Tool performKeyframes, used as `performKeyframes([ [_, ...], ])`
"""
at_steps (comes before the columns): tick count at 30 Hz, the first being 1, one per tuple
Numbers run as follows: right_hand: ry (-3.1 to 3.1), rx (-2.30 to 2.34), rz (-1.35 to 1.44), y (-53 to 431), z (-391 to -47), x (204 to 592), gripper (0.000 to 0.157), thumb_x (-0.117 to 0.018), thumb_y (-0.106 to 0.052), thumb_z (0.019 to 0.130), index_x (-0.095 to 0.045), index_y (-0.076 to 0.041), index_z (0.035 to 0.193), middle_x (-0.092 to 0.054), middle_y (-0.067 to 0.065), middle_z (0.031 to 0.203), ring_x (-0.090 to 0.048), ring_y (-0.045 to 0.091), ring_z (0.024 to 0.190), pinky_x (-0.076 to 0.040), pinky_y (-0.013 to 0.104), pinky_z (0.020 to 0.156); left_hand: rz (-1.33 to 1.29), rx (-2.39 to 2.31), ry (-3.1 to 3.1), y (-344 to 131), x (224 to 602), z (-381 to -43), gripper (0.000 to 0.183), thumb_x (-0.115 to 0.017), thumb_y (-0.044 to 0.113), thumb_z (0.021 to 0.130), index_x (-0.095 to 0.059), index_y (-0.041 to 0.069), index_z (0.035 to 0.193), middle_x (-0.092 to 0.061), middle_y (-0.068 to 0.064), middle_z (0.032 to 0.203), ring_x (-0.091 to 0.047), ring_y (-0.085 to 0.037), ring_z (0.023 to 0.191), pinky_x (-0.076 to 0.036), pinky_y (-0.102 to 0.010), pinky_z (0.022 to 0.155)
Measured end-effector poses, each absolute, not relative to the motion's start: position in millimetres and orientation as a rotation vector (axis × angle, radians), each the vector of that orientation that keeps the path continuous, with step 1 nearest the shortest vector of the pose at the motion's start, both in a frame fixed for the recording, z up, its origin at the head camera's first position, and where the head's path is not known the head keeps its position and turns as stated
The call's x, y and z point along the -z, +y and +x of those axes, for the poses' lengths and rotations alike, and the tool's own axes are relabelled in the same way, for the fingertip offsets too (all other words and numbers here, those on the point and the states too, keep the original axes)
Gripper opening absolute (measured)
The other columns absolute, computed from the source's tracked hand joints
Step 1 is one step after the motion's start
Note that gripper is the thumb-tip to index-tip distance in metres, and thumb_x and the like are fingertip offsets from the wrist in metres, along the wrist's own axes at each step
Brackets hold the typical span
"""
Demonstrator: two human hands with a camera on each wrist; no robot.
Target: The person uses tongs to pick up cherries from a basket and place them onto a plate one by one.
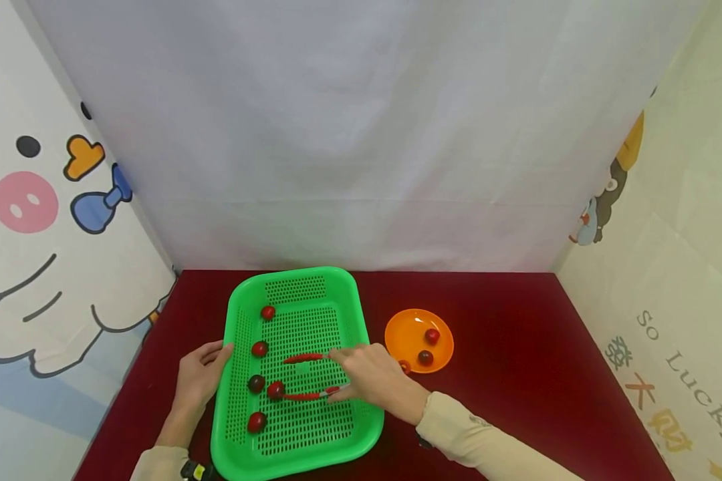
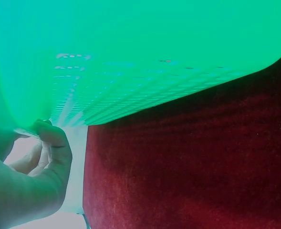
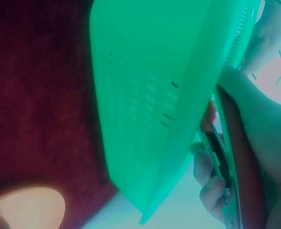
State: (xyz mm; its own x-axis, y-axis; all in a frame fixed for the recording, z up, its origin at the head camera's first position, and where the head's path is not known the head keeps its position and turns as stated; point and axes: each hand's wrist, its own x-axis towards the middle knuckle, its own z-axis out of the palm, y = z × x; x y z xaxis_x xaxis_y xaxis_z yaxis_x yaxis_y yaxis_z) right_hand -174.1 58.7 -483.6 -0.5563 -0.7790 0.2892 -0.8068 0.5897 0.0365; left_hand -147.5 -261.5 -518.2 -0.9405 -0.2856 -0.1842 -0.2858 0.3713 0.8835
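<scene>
My left hand (image 1: 198, 374) pinches the left rim of a green plastic basket (image 1: 219, 421); the left wrist view shows curled fingers (image 2: 58, 152) at its edge. Over the basket's right side, my right hand (image 1: 379, 377) holds red-and-grey tongs (image 1: 305, 359) with their two arms spread apart. The nearer arm's tip is right beside a dark red cherry-like fruit (image 1: 275, 390), while the farther tip has nothing against it. Other such fruits lie along the basket's left side: a very dark one (image 1: 256, 383), and red ones toward the back (image 1: 267, 312) and front (image 1: 257, 422).
Close to the basket's right side is an orange plate (image 1: 404, 334) holding a red fruit (image 1: 432, 336) and a darker one (image 1: 425, 357). Both stand on a dark red tabletop (image 1: 505, 374). A pale cloth wall (image 1: 367, 133) rises behind, with printed panels at either side.
</scene>
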Motion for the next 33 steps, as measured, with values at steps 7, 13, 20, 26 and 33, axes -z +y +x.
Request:
performKeyframes([
  [7, -2.573, -0.139, 1.324, 53, -173, 486, 0.057, -0.088, -0.063, 0.069, -0.07, -0.016, 0.095, -0.068, -0.007, 0.074, -0.039, 0.006, 0.045, -0.024, 0.015, 0.04, -0.549, -1.667, 2.611, -260, 518, -147, 0.056, -0.057, 0.036, 0.107, -0.055, -0.007, 0.142, -0.059, -0.032, 0.134, -0.061, -0.001, 0.081, -0.053, -0.019, 0.068],
  [13, -2.621, -0.084, 1.325, 48, -171, 487, 0.056, -0.086, -0.064, 0.072, -0.068, -0.016, 0.096, -0.064, -0.008, 0.07, -0.032, 0.004, 0.044, -0.024, 0.016, 0.04, -0.547, -1.672, 2.62, -260, 518, -147, 0.055, -0.057, 0.036, 0.107, -0.056, -0.007, 0.14, -0.06, -0.031, 0.132, -0.062, -0.001, 0.079, -0.053, -0.019, 0.067],
  [20, -2.618, -0.026, 1.349, 40, -169, 489, 0.054, -0.084, -0.066, 0.073, -0.067, -0.018, 0.093, -0.063, -0.012, 0.07, -0.032, 0.004, 0.044, -0.021, 0.017, 0.041, -0.546, -1.648, 2.614, -262, 520, -148, 0.06, -0.057, 0.041, 0.106, -0.054, -0.006, 0.143, -0.058, -0.031, 0.137, -0.066, -0.01, 0.091, -0.052, -0.019, 0.069],
  [26, -2.63, 0.047, 1.36, 34, -170, 492, 0.052, -0.081, -0.067, 0.075, -0.063, -0.02, 0.088, -0.06, -0.012, 0.066, -0.032, 0.004, 0.043, -0.02, 0.018, 0.04, -0.547, -1.638, 2.618, -263, 521, -148, 0.061, -0.056, 0.041, 0.106, -0.053, -0.006, 0.144, -0.057, -0.031, 0.138, -0.066, -0.029, 0.106, -0.052, -0.019, 0.07],
  [33, -2.634, 0.109, 1.36, 32, -169, 493, 0.051, -0.079, -0.068, 0.077, -0.069, -0.022, 0.095, -0.058, -0.013, 0.064, -0.038, 0.003, 0.044, -0.024, 0.018, 0.039, -0.542, -1.636, 2.622, -262, 521, -148, 0.061, -0.056, 0.04, 0.107, -0.052, -0.007, 0.145, -0.056, -0.032, 0.138, -0.064, -0.036, 0.112, -0.051, -0.018, 0.07],
])
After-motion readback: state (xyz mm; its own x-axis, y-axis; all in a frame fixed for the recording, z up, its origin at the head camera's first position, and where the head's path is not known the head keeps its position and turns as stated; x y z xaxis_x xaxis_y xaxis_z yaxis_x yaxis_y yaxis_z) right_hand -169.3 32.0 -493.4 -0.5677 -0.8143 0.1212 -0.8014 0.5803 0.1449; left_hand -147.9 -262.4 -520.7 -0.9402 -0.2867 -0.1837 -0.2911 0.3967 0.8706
